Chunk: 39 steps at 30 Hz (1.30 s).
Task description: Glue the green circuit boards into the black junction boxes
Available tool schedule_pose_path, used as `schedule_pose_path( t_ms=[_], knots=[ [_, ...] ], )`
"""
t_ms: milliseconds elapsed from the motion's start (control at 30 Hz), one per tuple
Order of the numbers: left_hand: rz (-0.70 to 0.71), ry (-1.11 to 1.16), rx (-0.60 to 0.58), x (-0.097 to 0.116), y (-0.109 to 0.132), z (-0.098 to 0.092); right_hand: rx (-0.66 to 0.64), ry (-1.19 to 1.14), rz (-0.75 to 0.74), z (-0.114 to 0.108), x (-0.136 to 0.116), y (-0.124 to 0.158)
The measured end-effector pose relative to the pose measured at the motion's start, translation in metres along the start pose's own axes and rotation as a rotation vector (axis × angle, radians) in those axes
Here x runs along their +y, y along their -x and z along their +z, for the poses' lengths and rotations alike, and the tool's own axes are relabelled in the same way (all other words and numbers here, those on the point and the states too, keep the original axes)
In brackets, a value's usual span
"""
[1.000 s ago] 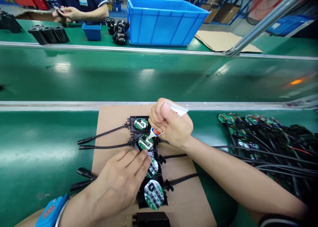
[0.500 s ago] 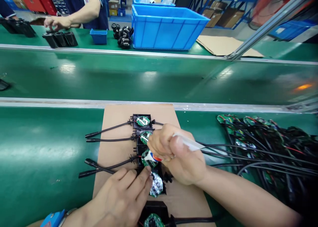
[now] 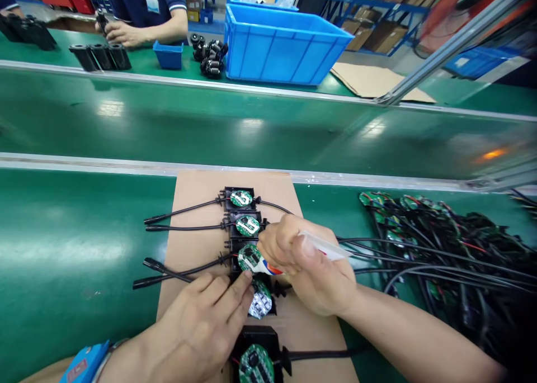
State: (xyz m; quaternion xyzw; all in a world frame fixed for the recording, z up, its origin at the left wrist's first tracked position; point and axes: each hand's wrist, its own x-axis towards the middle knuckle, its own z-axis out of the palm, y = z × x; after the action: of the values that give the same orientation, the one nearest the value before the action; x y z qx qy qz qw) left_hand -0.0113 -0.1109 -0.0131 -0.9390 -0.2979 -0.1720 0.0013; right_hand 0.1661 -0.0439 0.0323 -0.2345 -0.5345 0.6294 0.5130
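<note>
My right hand (image 3: 312,263) is closed around a white glue tube (image 3: 329,245) and points its white nozzle (image 3: 259,266) left, at the lower edge of a round green circuit board (image 3: 249,256). This board sits in a black housing, third in a column. My left hand (image 3: 205,316) lies with fingers stretched out, its index fingertip at that board's lower edge. Under its fingers is a silvery-faced board (image 3: 260,301), partly covered. White paste lines show on the top board (image 3: 241,198) and the second board (image 3: 247,225). My left thumb is hidden.
A cardboard sheet (image 3: 201,190) lies under the housings. Nearest me is another housing with a board (image 3: 255,365). Piled boards and black cables (image 3: 453,249) lie right. Across the green bench, a co-worker's hand (image 3: 123,34) holds a black part near a blue bin (image 3: 285,50).
The nozzle has drawn back from the third board's middle toward its lower right edge. My right hand has shifted slightly right, uncovering the second board. The co-worker has lifted a black part.
</note>
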Motion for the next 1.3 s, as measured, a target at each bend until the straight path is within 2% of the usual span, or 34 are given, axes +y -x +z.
schedule_pose_path(
  t_ms=[200, 500, 667, 767, 967, 1033, 1133, 1300],
  knots=[
    [-0.016, -0.001, -0.075, 0.000, 0.001, -0.005, 0.010, 0.001, 0.000, -0.007, -0.003, 0.002],
    [-0.017, 0.007, -0.033, 0.000, 0.000, -0.004, 0.019, -0.013, -0.032, -0.007, 0.000, -0.009],
    [-0.011, 0.007, -0.066, -0.002, 0.001, -0.004, 0.025, 0.016, -0.078, -0.010, 0.006, -0.011],
    [-0.003, 0.001, -0.070, -0.002, 0.001, -0.005, 0.025, 0.000, -0.058, -0.015, -0.001, -0.007],
    [0.142, 0.011, 0.097, 0.020, 0.007, -0.005, 0.035, -0.132, 0.037, -0.007, -0.022, 0.016],
    [0.170, -0.001, 0.078, 0.026, 0.009, -0.006, 0.018, -0.154, 0.065, 0.002, -0.017, 0.023],
    [0.147, -0.009, 0.037, 0.029, 0.010, -0.010, 0.010, -0.179, 0.031, 0.012, -0.001, 0.027],
    [0.150, -0.037, -0.011, 0.026, 0.010, -0.018, 0.022, -0.179, -0.005, 0.015, 0.012, 0.026]
  ],
)
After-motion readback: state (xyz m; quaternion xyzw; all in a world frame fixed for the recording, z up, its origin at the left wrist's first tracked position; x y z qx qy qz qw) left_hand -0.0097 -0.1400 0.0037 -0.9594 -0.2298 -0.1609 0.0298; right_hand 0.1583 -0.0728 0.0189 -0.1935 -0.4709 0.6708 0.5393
